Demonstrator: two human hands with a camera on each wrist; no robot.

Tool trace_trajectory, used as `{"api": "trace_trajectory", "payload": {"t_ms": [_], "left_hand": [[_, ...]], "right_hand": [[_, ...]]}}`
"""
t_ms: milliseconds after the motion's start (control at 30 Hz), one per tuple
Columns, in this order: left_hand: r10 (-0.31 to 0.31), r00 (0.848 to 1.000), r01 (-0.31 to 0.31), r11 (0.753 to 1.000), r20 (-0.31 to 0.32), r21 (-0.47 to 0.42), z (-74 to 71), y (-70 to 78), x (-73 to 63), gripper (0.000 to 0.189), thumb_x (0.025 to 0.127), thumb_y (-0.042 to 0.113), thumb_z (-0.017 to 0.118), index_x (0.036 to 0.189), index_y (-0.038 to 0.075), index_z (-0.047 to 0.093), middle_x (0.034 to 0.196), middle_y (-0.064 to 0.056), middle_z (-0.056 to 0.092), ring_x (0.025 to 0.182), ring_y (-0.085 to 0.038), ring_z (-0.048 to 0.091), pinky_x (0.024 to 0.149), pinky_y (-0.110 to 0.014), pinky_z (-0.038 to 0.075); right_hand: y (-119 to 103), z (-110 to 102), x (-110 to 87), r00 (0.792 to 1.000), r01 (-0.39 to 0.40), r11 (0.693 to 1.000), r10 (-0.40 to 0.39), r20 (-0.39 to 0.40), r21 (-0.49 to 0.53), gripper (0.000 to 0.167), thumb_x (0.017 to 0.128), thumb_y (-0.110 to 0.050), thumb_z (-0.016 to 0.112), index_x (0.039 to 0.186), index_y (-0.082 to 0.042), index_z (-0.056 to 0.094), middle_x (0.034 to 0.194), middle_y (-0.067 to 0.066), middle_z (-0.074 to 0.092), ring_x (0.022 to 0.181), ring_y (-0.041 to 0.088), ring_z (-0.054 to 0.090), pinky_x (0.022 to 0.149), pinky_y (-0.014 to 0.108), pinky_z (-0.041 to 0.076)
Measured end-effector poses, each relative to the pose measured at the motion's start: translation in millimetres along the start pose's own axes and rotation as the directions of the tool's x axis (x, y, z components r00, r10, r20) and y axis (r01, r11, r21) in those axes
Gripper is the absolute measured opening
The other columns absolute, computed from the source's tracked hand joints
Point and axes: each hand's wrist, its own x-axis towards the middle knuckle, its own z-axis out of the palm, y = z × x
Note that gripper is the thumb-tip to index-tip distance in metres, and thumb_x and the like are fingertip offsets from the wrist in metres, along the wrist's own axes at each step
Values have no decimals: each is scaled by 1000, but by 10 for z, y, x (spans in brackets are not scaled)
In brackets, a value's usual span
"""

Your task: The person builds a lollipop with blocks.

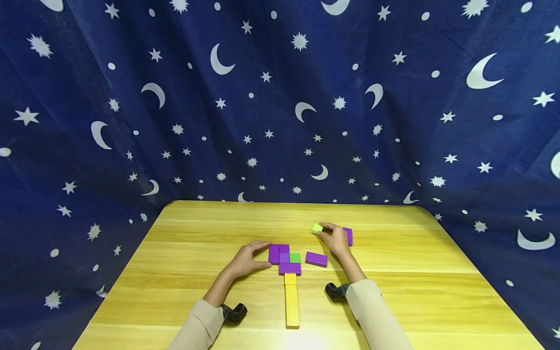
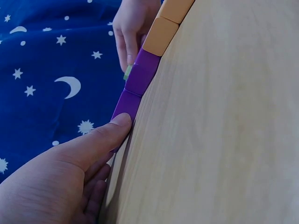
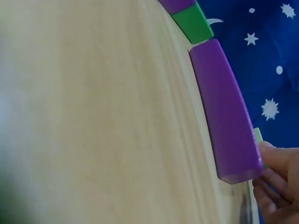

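Note:
My left hand (image 1: 246, 260) holds the leftmost purple block (image 1: 273, 253) with the thumb at its near end and a finger at its far end. In the left wrist view, the thumb (image 2: 105, 137) lies against that block. Between thumb and fingers, my right hand (image 1: 336, 240) pinches a small light green block (image 1: 317, 228), beyond the grouped pieces. More purple blocks (image 1: 289, 269), a green block (image 1: 295, 258) and yellow blocks (image 1: 291, 304) lie together, the yellow ones forming a strip toward me.
A loose purple block (image 1: 316, 259) lies right of the group, and another purple block (image 1: 347, 236) is partly hidden by my right hand. The wooden table (image 1: 197, 228) reaches back to a dark blue curtain (image 1: 280, 121) with moons and stars.

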Motion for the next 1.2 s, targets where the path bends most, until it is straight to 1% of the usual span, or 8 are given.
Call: {"api": "trace_trajectory", "payload": {"t_ms": [133,267,367,633,800,1000,1067,1200], "left_hand": [[3,1000,-3,1000,2,1,4,-1,3,67,77,39,74,132,9,51,133,-8,49,125,-29,41,103,-45,33],[14,1000,-14,1000,2,-1,9,-2,4,68,77,39,73,132,8,51,133,-9,49,124,-30,41,103,-46,33],[16,1000,-16,1000,0,-2,9,-6,8,68,77,40,73,132,9,51,133,-9,49,124,-29,41,103,-46,33],[8,1000,-8,1000,5,-2,2,-6,21,67,76,40,74,132,9,51,133,-9,49,124,-29,41,103,-45,33],[8,1000,-8,1000,2,-4,-6,1,19,67,76,38,74,132,9,52,133,-9,49,124,-29,42,103,-45,33],[-1,1000,1,1000,2,-2,-6,-8,15,68,76,39,74,132,9,51,133,-9,49,124,-29,42,103,-45,33],[-5,1000,5,1000,2,-1,-6,-13,13,68,76,39,74,132,9,51,133,-9,49,124,-29,42,103,-45,33],[-6,1000,6,1000,0,2,-4,-16,11,68,76,40,74,132,9,51,133,-9,49,124,-29,42,103,-45,33]], "right_hand": [[-66,-14,-43,1000,17,999,-18,23,44,32,83,-8,69,113,-1,65,113,18,62,105,32,58,88,39,49],[-163,-21,-94,996,69,994,-73,48,84,32,81,-9,70,112,-2,66,114,17,62,109,33,56,91,39,47],[-244,-12,-146,990,115,988,-122,72,103,31,81,-8,71,111,-3,66,114,16,62,112,33,54,95,41,44],[-374,64,-314,971,159,981,-176,161,116,30,82,-10,70,111,-9,67,113,9,63,114,28,52,96,44,42],[-427,122,-394,959,172,980,-190,209,98,30,82,-12,70,111,-8,67,112,7,64,114,28,53,95,44,43],[-427,192,-421,949,165,985,-171,263,44,29,81,-11,71,110,-9,68,108,5,66,102,23,60,88,38,48],[-425,209,-419,945,182,983,-185,270,37,29,80,-11,71,109,-8,68,107,5,66,100,23,61,87,38,49],[-416,227,-413,941,205,978,-206,270,30,28,79,-10,72,107,-8,69,105,5,67,101,24,60,88,41,47]]}}
